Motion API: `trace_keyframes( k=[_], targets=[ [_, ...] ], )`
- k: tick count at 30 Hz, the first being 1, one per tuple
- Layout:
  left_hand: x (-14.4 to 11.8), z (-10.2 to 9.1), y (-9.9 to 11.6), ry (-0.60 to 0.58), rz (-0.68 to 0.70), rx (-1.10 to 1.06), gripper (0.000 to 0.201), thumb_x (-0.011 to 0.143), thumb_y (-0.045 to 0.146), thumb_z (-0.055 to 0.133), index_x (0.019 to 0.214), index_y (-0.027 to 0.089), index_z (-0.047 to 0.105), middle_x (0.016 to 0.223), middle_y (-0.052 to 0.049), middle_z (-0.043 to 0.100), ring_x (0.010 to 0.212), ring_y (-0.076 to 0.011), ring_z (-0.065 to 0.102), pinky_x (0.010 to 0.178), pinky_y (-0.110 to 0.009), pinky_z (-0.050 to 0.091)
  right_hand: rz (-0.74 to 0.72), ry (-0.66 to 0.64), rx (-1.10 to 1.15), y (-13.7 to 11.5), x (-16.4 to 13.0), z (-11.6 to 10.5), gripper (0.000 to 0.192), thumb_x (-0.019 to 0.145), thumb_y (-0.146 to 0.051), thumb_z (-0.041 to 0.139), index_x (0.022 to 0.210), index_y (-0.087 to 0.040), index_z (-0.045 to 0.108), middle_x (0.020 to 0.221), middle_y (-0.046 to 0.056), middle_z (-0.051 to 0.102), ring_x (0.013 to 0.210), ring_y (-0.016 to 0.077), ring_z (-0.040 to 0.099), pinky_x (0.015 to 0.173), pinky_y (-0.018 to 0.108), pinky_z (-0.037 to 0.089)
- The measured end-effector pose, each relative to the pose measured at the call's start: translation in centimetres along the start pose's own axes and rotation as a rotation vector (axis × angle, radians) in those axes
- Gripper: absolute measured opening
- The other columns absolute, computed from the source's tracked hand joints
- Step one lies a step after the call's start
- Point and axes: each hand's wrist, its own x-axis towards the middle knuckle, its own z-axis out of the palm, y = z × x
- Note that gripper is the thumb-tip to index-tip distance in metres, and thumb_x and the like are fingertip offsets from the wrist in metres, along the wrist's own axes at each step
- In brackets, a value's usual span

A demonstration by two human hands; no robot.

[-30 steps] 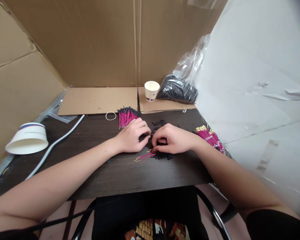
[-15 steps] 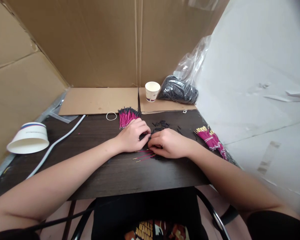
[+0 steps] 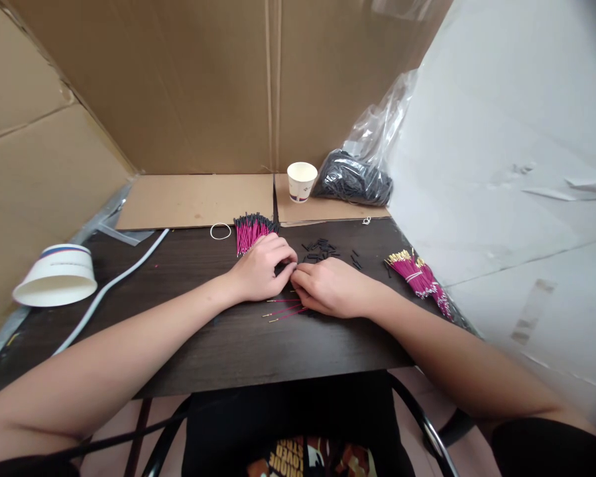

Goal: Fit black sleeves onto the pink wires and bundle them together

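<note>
My left hand (image 3: 265,268) and my right hand (image 3: 336,288) meet fingertip to fingertip above the dark table. Both are closed in a pinch, and whatever they pinch is hidden by the fingers. Just below them lie several loose magenta wires (image 3: 286,309) with gold-coloured tips, partly under my right hand. Behind my right hand is a scattered pile of short black sleeves (image 3: 320,250). Beyond my left hand rests a bunch of magenta wires with black ends (image 3: 250,232), partly covered by that hand.
A tied bundle of magenta wires with gold tips (image 3: 412,270) lies at the right. Behind stand a paper cup (image 3: 301,182) and a clear bag of black pieces (image 3: 355,179). At left are a tipped paper cup (image 3: 61,268), a grey cable (image 3: 111,285) and a white rubber band (image 3: 221,231).
My right hand has shifted slightly left, its fingertips closing against those of my left hand. Loose wires and bundles lie as before.
</note>
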Motion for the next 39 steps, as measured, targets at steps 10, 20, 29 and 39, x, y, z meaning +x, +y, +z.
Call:
trace_keyframes(
  k=[10, 20, 29, 39],
  targets=[
    [0.0, -0.1, 0.1, -0.012, 0.007, -0.018, 0.009, 0.098, 0.02, 0.061, 0.091, 0.02, 0.067, 0.089, -0.007, 0.067, 0.087, -0.0248, 0.06, 0.086, -0.043, 0.052, 0.072, 0.076, 0.088, 1.2, -0.5, -0.9, 0.021, 0.117, -0.024, 0.045, 0.114, -0.015, 0.064, 0.11, 0.01, 0.071, 0.077, 0.0184, 0.057, 0.068, 0.034, 0.033],
    [0.0, 0.0, 0.0, -0.028, 0.034, -0.027, 0.014, 0.098, 0.025, 0.063, 0.085, 0.021, 0.06, 0.086, -0.006, 0.065, 0.085, -0.0242, 0.057, 0.081, -0.041, 0.049, 0.162, 0.181, 0.288, 2.4, -0.2, -0.2, 0.012, 0.116, -0.021, 0.049, 0.117, -0.019, 0.061, 0.111, 0.009, 0.077, 0.089, 0.0217, 0.068, 0.079, 0.033, 0.046],
    [-0.2, 0.0, 0.4, -0.121, 0.0, -0.023, 0.025, 0.097, 0.043, 0.08, 0.091, 0.021, 0.069, 0.093, -0.006, 0.072, 0.094, -0.0267, 0.062, 0.089, -0.044, 0.05, 0.089, 0.42, 0.322, 3.0, -0.1, 0.0, 0.018, 0.113, -0.015, 0.049, 0.12, -0.018, 0.066, 0.114, 0.012, 0.074, 0.103, 0.0247, 0.07, 0.092, 0.04, 0.057],
    [-0.3, 0.0, 0.2, -0.086, 0.02, -0.036, 0.014, 0.095, 0.032, 0.079, 0.09, 0.02, 0.072, 0.09, -0.005, 0.071, 0.089, -0.0247, 0.062, 0.086, -0.042, 0.049, 0.182, 0.497, 0.279, 3.8, -0.2, 0.8, 0.018, 0.11, -0.018, 0.061, 0.125, -0.015, 0.071, 0.115, 0.012, 0.081, 0.101, 0.0239, 0.076, 0.091, 0.037, 0.06]
  ],
)
